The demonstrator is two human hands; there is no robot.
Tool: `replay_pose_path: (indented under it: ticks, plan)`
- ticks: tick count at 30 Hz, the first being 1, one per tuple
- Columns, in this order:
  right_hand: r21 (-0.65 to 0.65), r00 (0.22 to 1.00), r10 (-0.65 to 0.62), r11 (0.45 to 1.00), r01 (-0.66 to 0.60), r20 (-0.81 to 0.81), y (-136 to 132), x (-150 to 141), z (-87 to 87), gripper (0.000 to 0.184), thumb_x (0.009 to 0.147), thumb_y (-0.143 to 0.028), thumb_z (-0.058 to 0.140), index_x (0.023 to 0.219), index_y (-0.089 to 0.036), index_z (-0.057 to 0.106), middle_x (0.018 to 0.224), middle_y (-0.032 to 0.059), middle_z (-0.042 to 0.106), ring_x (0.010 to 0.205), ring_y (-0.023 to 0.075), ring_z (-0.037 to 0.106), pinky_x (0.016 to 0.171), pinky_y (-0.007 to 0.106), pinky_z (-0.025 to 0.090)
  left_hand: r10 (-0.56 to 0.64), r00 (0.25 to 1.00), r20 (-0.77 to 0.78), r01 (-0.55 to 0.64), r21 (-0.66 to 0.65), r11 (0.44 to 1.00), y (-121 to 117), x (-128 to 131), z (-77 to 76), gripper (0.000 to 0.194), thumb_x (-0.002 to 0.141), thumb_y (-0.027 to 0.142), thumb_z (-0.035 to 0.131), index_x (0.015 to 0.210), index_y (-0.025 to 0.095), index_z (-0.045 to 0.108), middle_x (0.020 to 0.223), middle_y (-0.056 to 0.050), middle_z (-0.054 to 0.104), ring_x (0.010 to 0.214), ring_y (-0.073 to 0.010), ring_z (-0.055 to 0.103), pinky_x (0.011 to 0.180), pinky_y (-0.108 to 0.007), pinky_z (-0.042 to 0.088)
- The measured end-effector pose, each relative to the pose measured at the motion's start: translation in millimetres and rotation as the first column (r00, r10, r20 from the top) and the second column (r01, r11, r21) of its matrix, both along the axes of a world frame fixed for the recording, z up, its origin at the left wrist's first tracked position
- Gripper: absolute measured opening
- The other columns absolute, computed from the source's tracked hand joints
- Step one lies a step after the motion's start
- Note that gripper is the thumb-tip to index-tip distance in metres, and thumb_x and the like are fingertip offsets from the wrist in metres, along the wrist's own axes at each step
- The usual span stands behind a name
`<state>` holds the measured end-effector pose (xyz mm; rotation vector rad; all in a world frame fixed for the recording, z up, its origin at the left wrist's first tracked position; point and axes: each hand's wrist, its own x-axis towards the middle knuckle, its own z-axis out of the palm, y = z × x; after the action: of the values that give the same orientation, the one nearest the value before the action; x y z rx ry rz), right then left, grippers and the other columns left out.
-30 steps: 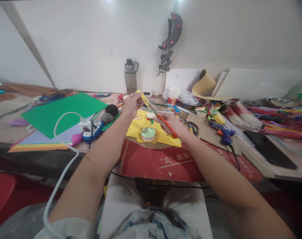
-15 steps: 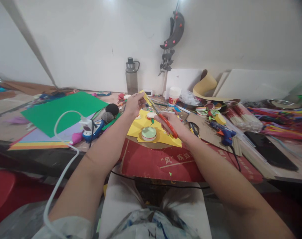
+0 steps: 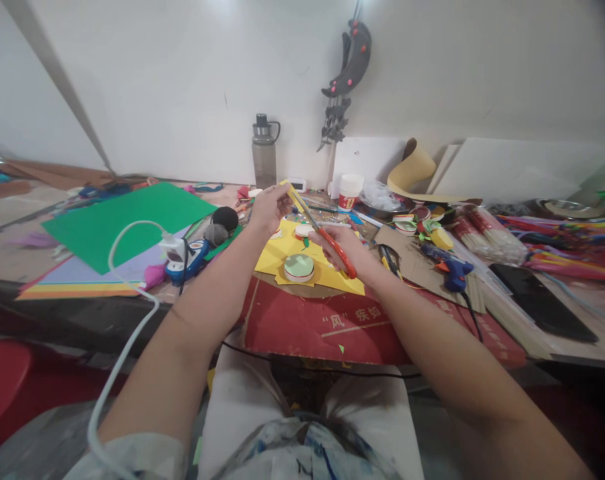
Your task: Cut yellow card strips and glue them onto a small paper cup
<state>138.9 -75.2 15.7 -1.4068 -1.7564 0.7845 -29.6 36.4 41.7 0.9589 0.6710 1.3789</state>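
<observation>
My left hand (image 3: 271, 210) pinches a narrow piece of yellow paper (image 3: 294, 197), held up above the work surface. Closed round the red handles of a pair of scissors (image 3: 336, 251) is my right hand (image 3: 346, 245). The scissors' blades point up and left and meet the yellow paper. Below both hands, yellow sheets (image 3: 327, 278) lie on a red printed board (image 3: 302, 327). On the sheets stands a round piece with a pale green top and white side (image 3: 298, 267). A smaller white-topped round piece (image 3: 303, 231) sits behind it, partly near my right fingers.
Right of my hands lie a blue glue gun (image 3: 452, 267), a black phone (image 3: 542, 302) and bundled colourful strips (image 3: 572, 247). At the back stand a bottle (image 3: 265, 153) and a paper cup (image 3: 350, 192). To the left are a green sheet (image 3: 132, 223) and a blue-and-white power socket (image 3: 187, 259) with cables.
Hardly anything differs. Both hands, the scissors and the yellow paper keep nearly the same place; the whole view has shifted very slightly.
</observation>
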Motion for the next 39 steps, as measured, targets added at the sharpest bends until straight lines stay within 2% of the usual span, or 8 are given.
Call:
replay_pose_path:
  ticks: [5,10,15,21,24,31,35,39]
  plan:
    - [-0.095,0.995,-0.021,0.995,0.012,-0.101,-7.4,-4.3,6.4,0.056,0.083,-0.077,0.066,0.082,-0.021,0.063,0.049,-0.0059,0.044,0.037,0.0099,0.041,0.035,0.023,0.031,0.001,1.000,0.000,-0.001,-0.008,1.000,-0.7,0.9,1.0,0.025,0.079,0.024,0.085,0.075,0.015,0.061,0.060,0.004,0.061,0.050,-0.0040,0.056,0.048,-0.016,0.040]
    - [-0.125,0.989,-0.035,0.992,0.017,-0.142,-7.1,-5.3,5.3,0.052,0.084,-0.072,0.070,0.079,-0.021,0.059,0.047,-0.0074,0.044,0.033,0.0089,0.040,0.031,0.021,0.033,0.022,0.999,0.038,-0.021,-0.016,1.000,4.2,-1.0,-0.2,0.031,0.078,0.033,0.087,0.077,0.016,0.061,0.062,0.004,0.064,0.051,-0.0052,0.059,0.048,-0.017,0.042]
    - [-0.093,0.993,-0.008,0.996,-0.003,-0.114,-5.0,-4.0,2.5,0.050,0.085,-0.069,0.071,0.079,-0.022,0.057,0.046,-0.0069,0.045,0.034,0.0098,0.043,0.031,0.021,0.033,0.048,0.997,0.053,-0.048,-0.007,0.999,9.7,-4.0,-2.3,0.026,0.081,0.029,0.084,0.078,0.016,0.063,0.062,0.003,0.064,0.050,-0.0048,0.058,0.048,-0.017,0.042]
    - [-0.076,0.991,0.001,0.997,-0.011,-0.137,-9.1,-5.6,5.9,0.048,0.087,-0.066,0.072,0.079,-0.022,0.054,0.048,-0.0067,0.046,0.035,0.0090,0.043,0.032,0.021,0.033,-0.003,0.999,0.052,0.002,0.013,1.000,8.0,-2.0,-3.3,0.017,0.088,0.020,0.074,0.077,0.015,0.062,0.063,0.002,0.065,0.050,-0.0051,0.058,0.046,-0.016,0.041]
    - [-0.078,0.991,-0.010,0.997,0.000,-0.133,-9.8,-6.9,6.0,0.048,0.087,-0.066,0.072,0.078,-0.023,0.052,0.049,-0.0066,0.046,0.035,0.0089,0.042,0.031,0.021,0.033,-0.021,0.999,0.043,0.020,0.022,1.000,6.2,-0.1,-3.7,0.018,0.087,0.020,0.076,0.076,0.015,0.061,0.062,0.003,0.064,0.050,-0.0051,0.058,0.046,-0.016,0.041]
    - [-0.071,0.990,-0.024,0.997,0.014,-0.136,-7.3,-6.4,2.6,0.049,0.087,-0.069,0.069,0.084,-0.022,0.058,0.052,-0.0060,0.047,0.037,0.0103,0.044,0.032,0.023,0.038,-0.026,1.000,0.008,0.026,0.027,0.999,1.9,3.3,-4.2,0.022,0.084,0.024,0.080,0.076,0.015,0.061,0.063,0.003,0.064,0.052,-0.0050,0.058,0.049,-0.016,0.043]
    - [-0.017,0.995,-0.010,1.000,0.008,-0.103,-4.8,-4.3,-1.5,0.052,0.087,-0.074,0.064,0.084,-0.022,0.060,0.054,-0.0043,0.050,0.040,0.0113,0.046,0.035,0.023,0.036,-0.028,1.000,-0.008,0.028,0.032,0.999,0.4,3.5,-3.3,0.019,0.087,0.023,0.076,0.076,0.016,0.062,0.063,0.003,0.065,0.052,-0.0051,0.058,0.051,-0.017,0.044]
    - [0.035,0.998,-0.017,0.999,0.019,-0.052,-4.1,-3.6,-3.3,0.055,0.089,-0.075,0.058,0.086,-0.021,0.062,0.058,-0.0016,0.054,0.046,0.0129,0.049,0.043,0.025,0.040,-0.026,0.999,0.018,0.026,0.041,0.999,1.6,3.9,-4.4,0.019,0.088,0.021,0.075,0.075,0.015,0.062,0.064,0.002,0.065,0.052,-0.0054,0.059,0.051,-0.017,0.044]
